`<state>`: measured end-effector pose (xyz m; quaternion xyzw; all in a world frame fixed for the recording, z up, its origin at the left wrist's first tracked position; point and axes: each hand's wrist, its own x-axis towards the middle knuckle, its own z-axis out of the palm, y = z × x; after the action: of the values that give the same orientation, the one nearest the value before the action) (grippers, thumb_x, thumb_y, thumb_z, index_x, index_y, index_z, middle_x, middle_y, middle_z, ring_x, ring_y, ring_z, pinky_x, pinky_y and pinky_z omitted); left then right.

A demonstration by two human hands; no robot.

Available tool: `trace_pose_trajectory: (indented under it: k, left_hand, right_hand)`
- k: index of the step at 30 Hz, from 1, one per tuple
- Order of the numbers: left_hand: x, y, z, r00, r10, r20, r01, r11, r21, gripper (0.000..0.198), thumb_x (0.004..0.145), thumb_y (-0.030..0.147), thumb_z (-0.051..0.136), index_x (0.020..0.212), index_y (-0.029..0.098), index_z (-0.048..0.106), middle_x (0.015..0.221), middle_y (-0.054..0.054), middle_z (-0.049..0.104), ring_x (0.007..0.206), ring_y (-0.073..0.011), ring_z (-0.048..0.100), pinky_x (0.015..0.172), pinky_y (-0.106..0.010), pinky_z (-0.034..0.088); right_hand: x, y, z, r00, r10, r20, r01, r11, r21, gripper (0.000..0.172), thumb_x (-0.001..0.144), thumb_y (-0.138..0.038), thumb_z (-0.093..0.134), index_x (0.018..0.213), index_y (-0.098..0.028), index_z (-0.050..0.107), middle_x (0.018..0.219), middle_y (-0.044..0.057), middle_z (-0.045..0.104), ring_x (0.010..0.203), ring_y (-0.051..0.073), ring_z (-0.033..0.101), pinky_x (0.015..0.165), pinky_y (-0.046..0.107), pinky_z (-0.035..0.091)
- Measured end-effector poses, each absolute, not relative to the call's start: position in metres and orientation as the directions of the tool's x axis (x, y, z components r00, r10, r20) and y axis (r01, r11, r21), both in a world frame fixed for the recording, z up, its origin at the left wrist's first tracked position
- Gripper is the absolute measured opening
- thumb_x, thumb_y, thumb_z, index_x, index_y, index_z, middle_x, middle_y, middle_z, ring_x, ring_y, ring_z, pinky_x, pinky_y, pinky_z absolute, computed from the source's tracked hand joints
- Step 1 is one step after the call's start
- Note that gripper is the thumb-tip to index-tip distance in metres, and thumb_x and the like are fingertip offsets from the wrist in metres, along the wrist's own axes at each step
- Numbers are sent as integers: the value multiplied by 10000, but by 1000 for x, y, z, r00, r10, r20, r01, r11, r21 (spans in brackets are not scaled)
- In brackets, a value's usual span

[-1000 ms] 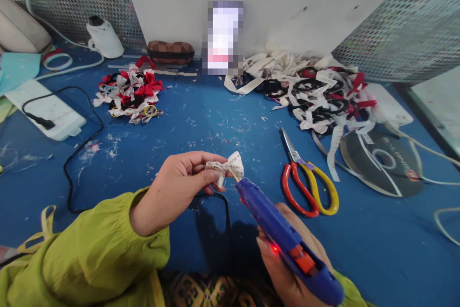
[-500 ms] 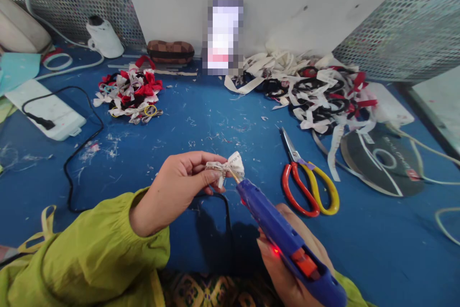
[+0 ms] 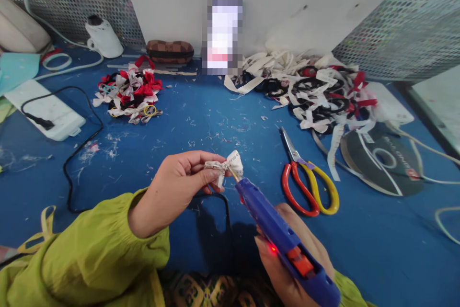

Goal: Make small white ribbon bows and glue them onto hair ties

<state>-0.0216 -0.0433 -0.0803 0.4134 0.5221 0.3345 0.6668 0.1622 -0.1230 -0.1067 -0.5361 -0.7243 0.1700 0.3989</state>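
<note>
At lower centre of the frame, left hand (image 3: 172, 192) pinches a printed white bow (image 3: 235, 162) between thumb and fingers, one loop standing free to the right; bow is held above the blue surface (image 3: 212, 110). Right hand (image 3: 278, 273), lower right of centre, has its fingers wrapped around a blue glue gun (image 3: 264, 213), red light lit on its side. Nozzle points up and left, its tip at the bow's knot; too small to tell whether they touch. Scissors (image 3: 304, 164) with one red and one yellow handle lie right of the gun, blades nearly together, pointing up the frame. Upper left: heap of red and white bows (image 3: 131, 89). Upper right: larger tangle of pale ribbon and black bands (image 3: 319, 91), with a dark disc (image 3: 362, 170) just below it. Brown checked case (image 3: 170, 51) rests along the back, upper left of centre.
</note>
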Motion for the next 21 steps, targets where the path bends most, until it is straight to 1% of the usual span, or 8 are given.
trace_pose_trajectory:
  k: [4,11,16,21]
  left_hand:
    - [-22,-43,-80,224,880,-419,-20,434,901,213,760,199,686,962,139,719,728,-22,722,587,-98,627,593,-214,524]
    - [-23,-43,-82,216,889,-405,10,413,911,252,764,272,700,976,139,724,654,-26,704,581,-116,629,580,-226,516]
    - [-22,-44,-81,205,902,-379,33,381,924,225,780,257,687,975,150,721,661,-14,710,598,-104,639,577,-197,506]
    - [-22,-44,-79,206,901,-382,41,382,923,214,779,236,685,971,150,720,663,-12,713,594,-96,638,573,-187,502]
  right_hand:
    - [161,-123,-103,-91,918,386,641,350,-683,82,895,-283,508,825,-240,503,632,-9,534,466,148,533,416,258,442]
    - [160,-123,-103,-109,921,375,645,352,-678,96,901,-300,492,824,-245,499,637,-2,539,486,153,540,426,265,460]
    - [161,-120,-100,-168,893,417,641,421,-642,95,891,-270,504,808,-234,477,624,-25,512,467,119,526,415,222,448]
    - [163,-121,-99,-163,918,362,596,383,-705,84,886,-265,507,810,-233,489,643,-18,527,486,129,538,435,236,457]
